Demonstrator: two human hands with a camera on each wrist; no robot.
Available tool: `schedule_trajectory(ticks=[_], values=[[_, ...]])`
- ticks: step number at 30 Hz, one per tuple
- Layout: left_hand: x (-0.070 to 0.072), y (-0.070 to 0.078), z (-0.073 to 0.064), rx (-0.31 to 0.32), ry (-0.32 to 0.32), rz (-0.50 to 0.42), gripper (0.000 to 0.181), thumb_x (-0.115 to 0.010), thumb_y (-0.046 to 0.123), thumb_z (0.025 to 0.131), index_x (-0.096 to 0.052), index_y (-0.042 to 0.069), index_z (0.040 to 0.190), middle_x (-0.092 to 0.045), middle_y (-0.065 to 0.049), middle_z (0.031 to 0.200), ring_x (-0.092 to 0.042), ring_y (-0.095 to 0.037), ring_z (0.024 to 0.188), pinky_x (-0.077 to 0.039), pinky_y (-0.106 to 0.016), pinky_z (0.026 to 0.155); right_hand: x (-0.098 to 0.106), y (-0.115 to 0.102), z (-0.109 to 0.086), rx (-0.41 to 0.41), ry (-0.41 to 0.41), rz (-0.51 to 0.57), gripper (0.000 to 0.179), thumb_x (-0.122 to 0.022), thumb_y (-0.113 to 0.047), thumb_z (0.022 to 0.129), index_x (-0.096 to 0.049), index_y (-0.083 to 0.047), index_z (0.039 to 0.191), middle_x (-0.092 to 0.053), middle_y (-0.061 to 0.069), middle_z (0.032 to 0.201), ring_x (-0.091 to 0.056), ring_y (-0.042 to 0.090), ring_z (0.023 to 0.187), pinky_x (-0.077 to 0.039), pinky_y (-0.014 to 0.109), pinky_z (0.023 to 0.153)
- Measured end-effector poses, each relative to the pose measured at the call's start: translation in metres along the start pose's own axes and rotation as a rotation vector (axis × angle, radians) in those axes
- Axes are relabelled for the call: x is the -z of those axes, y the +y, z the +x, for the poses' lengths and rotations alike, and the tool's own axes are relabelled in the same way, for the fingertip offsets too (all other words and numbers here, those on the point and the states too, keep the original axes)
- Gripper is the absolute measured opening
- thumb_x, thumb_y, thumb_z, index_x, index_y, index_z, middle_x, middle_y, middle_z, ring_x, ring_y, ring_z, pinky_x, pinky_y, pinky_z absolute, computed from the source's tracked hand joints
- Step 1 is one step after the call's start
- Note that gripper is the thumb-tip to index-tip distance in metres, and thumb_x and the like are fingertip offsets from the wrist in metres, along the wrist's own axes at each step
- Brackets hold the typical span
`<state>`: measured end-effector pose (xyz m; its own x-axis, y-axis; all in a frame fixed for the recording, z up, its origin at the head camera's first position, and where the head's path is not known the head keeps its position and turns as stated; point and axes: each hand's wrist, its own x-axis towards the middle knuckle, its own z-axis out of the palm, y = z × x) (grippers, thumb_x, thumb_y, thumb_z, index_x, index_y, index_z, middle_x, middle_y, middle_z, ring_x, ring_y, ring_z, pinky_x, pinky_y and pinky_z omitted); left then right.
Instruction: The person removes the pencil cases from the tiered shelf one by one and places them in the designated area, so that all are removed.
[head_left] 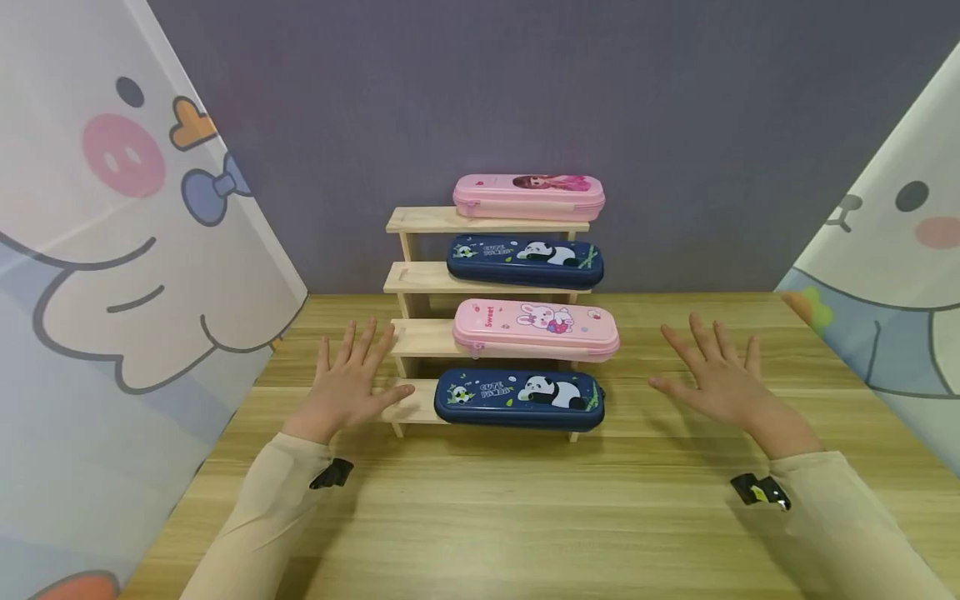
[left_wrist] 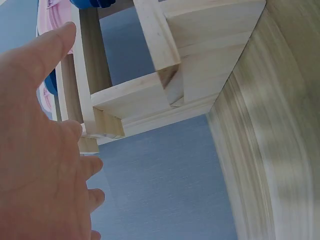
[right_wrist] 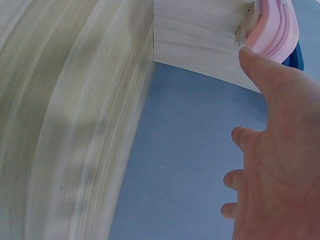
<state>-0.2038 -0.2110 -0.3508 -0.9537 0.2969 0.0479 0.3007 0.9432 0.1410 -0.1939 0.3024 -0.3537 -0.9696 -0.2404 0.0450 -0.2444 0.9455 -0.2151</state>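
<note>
A stepped wooden rack (head_left: 420, 335) holds one zippered pencil case on each tier. From the top these are a pink case with a doll picture (head_left: 525, 198), a navy panda case (head_left: 517, 261), a pink rabbit case (head_left: 525, 327) and another navy panda case (head_left: 480, 400). Fingers spread and holding nothing, my left hand (head_left: 345, 389) hovers by the rack's left side, its thumb overlapping the lowest tier in the head view. My right hand (head_left: 720, 379), also spread, is apart from the rack on its right. In the right wrist view, the thumb overlaps a pink case's end (right_wrist: 275, 32).
The rack stands on a wood-grain table (head_left: 510, 517), near a grey back wall (head_left: 600, 92). White cartoon-printed panels flank the table, one on the left (head_left: 142, 325) and one on the right (head_left: 907, 283). A small dark device sits at each wrist.
</note>
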Motion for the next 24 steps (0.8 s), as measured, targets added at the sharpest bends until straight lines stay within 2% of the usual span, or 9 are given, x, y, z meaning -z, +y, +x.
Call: schedule_trajectory(ticks=[12, 24], values=[[-0.002, 0.0, -0.001, -0.002, 0.019, -0.008, 0.095, -0.05, 0.065, 0.094, -0.003, 0.018, 0.162, 0.004, -0.016, 0.165, 0.013, -0.04, 0.148, 0.021, -0.061, 0.108, 0.002, 0.0, -0.002, -0.016, -0.006, 0.005, 0.091, -0.049, -0.064, 0.096, -0.002, -0.022, 0.162, 0.012, 0.025, 0.162, 0.015, 0.052, 0.143, 0.024, 0.071, 0.098], [-0.002, 0.004, -0.011, -0.004, 0.02, 0.008, 0.095, -0.051, 0.064, 0.095, -0.004, 0.016, 0.162, 0.004, -0.016, 0.165, 0.012, -0.04, 0.148, 0.016, -0.064, 0.109, 0.004, -0.006, -0.012, -0.003, 0.004, 0.009, 0.091, -0.051, -0.062, 0.096, -0.003, -0.021, 0.162, 0.012, 0.026, 0.162, 0.014, 0.053, 0.142, 0.023, 0.072, 0.099]])
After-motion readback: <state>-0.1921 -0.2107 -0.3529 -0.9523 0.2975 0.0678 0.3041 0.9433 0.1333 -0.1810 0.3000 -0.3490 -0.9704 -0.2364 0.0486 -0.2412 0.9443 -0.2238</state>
